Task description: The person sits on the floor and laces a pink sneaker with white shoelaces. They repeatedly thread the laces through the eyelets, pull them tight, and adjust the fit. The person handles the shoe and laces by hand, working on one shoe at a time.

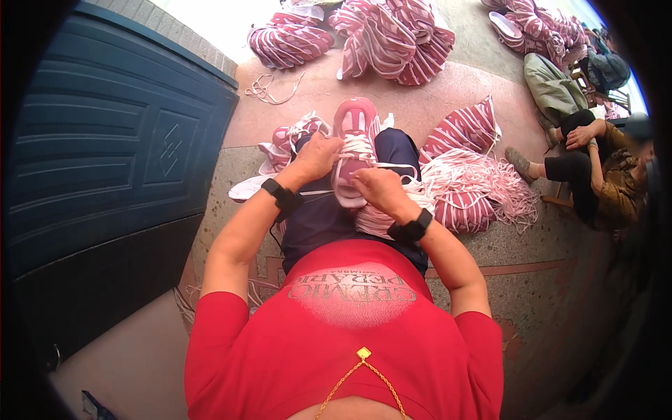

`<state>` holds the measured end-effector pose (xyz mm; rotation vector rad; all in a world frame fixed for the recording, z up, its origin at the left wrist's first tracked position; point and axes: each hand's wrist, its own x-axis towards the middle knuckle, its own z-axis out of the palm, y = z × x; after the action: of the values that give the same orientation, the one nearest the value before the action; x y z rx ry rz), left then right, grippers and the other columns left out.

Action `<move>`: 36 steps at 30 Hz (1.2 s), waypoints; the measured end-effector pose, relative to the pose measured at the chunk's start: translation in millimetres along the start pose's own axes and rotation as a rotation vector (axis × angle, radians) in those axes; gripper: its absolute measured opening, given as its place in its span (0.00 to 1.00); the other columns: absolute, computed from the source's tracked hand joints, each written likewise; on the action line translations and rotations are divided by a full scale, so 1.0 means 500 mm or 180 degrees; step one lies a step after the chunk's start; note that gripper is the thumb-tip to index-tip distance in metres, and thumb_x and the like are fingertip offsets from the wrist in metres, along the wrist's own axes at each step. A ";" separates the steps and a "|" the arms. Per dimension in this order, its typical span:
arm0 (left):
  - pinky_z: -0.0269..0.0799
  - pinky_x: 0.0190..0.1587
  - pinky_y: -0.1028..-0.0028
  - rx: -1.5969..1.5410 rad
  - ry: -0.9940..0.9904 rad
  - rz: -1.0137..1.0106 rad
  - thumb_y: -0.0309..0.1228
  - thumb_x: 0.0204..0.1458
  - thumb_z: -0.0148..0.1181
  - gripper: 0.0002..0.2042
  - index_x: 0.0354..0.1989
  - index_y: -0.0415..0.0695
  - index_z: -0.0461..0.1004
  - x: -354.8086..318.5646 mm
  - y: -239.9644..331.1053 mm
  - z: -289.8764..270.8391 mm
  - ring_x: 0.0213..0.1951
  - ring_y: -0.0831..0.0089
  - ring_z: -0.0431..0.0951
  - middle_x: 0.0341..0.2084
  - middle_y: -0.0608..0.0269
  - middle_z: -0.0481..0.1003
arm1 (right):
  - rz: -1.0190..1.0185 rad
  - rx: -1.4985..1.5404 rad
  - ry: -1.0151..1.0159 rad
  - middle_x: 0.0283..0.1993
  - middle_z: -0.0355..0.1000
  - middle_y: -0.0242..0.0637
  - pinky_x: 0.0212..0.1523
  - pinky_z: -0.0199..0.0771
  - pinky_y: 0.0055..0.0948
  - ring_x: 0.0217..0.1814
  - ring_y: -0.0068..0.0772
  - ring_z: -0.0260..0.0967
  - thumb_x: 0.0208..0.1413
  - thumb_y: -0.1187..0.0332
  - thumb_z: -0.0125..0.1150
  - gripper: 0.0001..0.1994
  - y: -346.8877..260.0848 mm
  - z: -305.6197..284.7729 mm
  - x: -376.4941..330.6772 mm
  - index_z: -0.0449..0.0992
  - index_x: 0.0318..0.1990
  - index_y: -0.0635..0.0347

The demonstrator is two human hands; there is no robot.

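A pink sneaker [354,119] lies across my lap, its toe pointing away from me. White shoelace [358,148] crosses its middle in several rows, and loose lengths trail off to both sides. At the sneaker's left edge my left hand [322,155] is closed, its fingertips pinched at the lacing. My right hand [383,189] is closed too, thumb and fingers pinching lace by the heel opening. The fingers partly hide what they grip. Another pink shoe [282,137] rests to the left of my legs, with white laces on it.
Beside my right leg sits a heap of white and pink laces [469,178] with bundled pink striped pieces [467,129]. More bundles [395,38] lie ahead. A loose lace [264,87] is on the floor. A dark blue door [119,140] stands left; a seated person [602,161] is at right.
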<state>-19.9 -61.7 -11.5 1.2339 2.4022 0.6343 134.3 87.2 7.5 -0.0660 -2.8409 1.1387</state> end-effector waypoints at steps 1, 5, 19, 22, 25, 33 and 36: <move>0.68 0.40 0.59 0.0099 0.0047 0.0004 0.29 0.48 0.57 0.12 0.42 0.44 0.72 0.000 0.002 0.000 0.36 0.54 0.70 0.30 0.53 0.74 | 0.0002 -0.0069 -0.0056 0.24 0.73 0.45 0.29 0.72 0.41 0.29 0.47 0.73 0.52 0.62 0.53 0.10 -0.007 0.014 0.008 0.75 0.28 0.58; 0.68 0.34 0.68 -0.1183 0.0033 -0.0268 0.28 0.51 0.54 0.11 0.42 0.42 0.71 0.004 0.001 -0.009 0.29 0.67 0.69 0.25 0.60 0.72 | -0.0015 -0.0307 0.0061 0.23 0.73 0.43 0.27 0.72 0.41 0.27 0.45 0.73 0.52 0.63 0.52 0.09 -0.022 0.050 0.027 0.73 0.27 0.57; 0.63 0.27 0.84 -0.3350 -0.0008 -0.1485 0.28 0.53 0.53 0.11 0.45 0.40 0.68 -0.019 -0.007 -0.048 0.24 0.85 0.65 0.23 0.73 0.67 | 0.0088 -0.1793 -0.0305 0.22 0.73 0.39 0.20 0.74 0.30 0.24 0.35 0.76 0.37 0.71 0.61 0.14 -0.030 0.107 0.088 0.67 0.33 0.66; 0.63 0.26 0.85 -0.3526 0.0127 -0.1622 0.27 0.53 0.53 0.11 0.44 0.42 0.68 -0.020 -0.006 -0.041 0.24 0.85 0.66 0.23 0.72 0.68 | -0.0197 -0.1922 -0.0361 0.22 0.71 0.38 0.20 0.74 0.31 0.23 0.34 0.75 0.37 0.72 0.61 0.14 -0.038 0.101 0.083 0.67 0.33 0.68; 0.62 0.25 0.86 -0.3578 0.0202 -0.1654 0.27 0.52 0.54 0.11 0.44 0.43 0.69 -0.009 -0.006 -0.047 0.23 0.86 0.66 0.23 0.72 0.68 | -0.0125 -0.1570 -0.0319 0.23 0.70 0.40 0.21 0.72 0.31 0.23 0.34 0.73 0.42 0.72 0.56 0.09 -0.037 0.090 0.078 0.69 0.31 0.66; 0.58 0.25 0.84 -0.3318 0.0030 -0.1961 0.23 0.49 0.50 0.12 0.43 0.42 0.70 -0.020 0.000 -0.059 0.23 0.85 0.66 0.21 0.71 0.69 | 0.1618 0.4810 0.0474 0.11 0.44 0.20 0.14 0.41 0.22 0.12 0.17 0.40 0.59 0.64 0.45 0.17 -0.019 -0.268 -0.097 0.55 0.17 0.49; 0.64 0.29 0.79 -0.2497 0.0207 -0.1730 0.26 0.50 0.50 0.11 0.41 0.41 0.72 -0.011 -0.014 -0.011 0.26 0.80 0.71 0.23 0.69 0.73 | -0.0063 0.5850 0.1480 0.10 0.42 0.19 0.11 0.34 0.21 0.10 0.14 0.32 0.59 0.68 0.41 0.16 -0.008 -0.442 -0.192 0.54 0.17 0.50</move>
<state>-24.6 -71.1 -10.1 0.2310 2.0399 1.2553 249.8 229.5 164.0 -0.1299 -0.6624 2.5948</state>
